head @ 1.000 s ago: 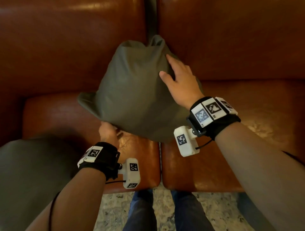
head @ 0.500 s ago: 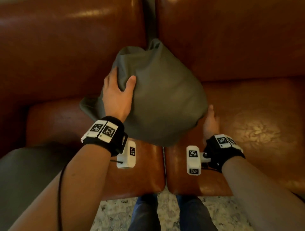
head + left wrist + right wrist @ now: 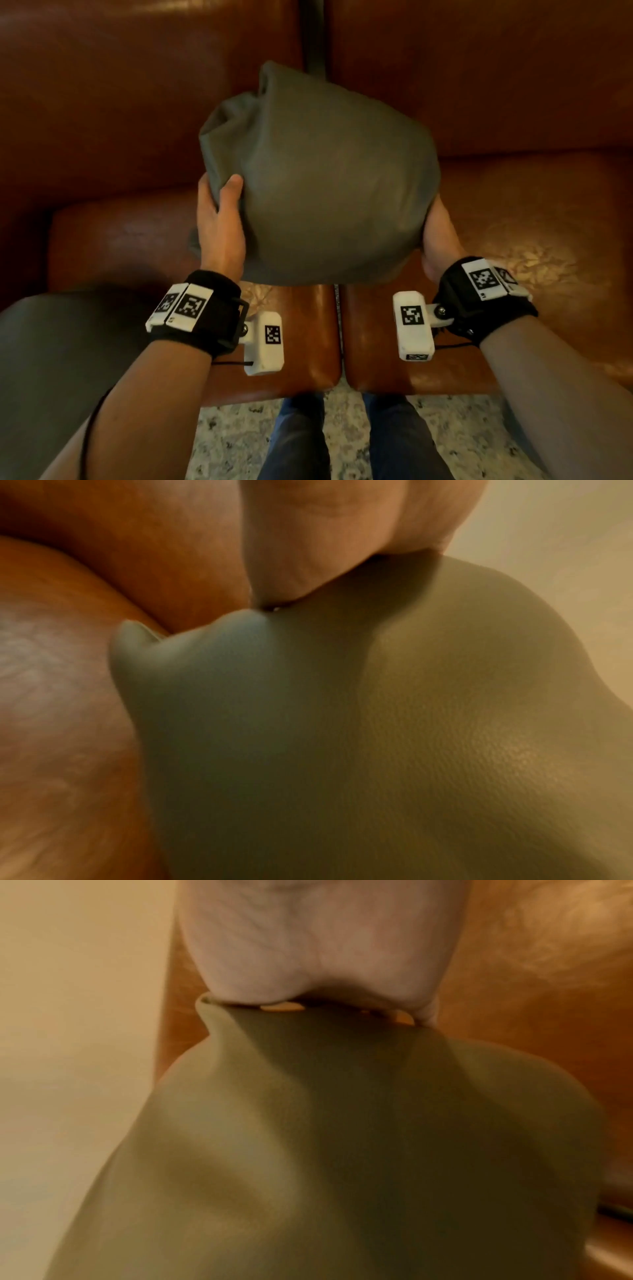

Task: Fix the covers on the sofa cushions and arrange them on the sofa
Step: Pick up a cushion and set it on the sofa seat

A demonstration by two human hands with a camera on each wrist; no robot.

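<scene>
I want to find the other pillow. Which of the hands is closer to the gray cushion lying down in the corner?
Left. The left hand grips the held cushion just above the second cushion; the right hand is across on the far side.

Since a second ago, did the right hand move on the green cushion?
Yes. The right hand dropped from the green cushion's top, near the sofa's back gap, to its lower right side.
</scene>
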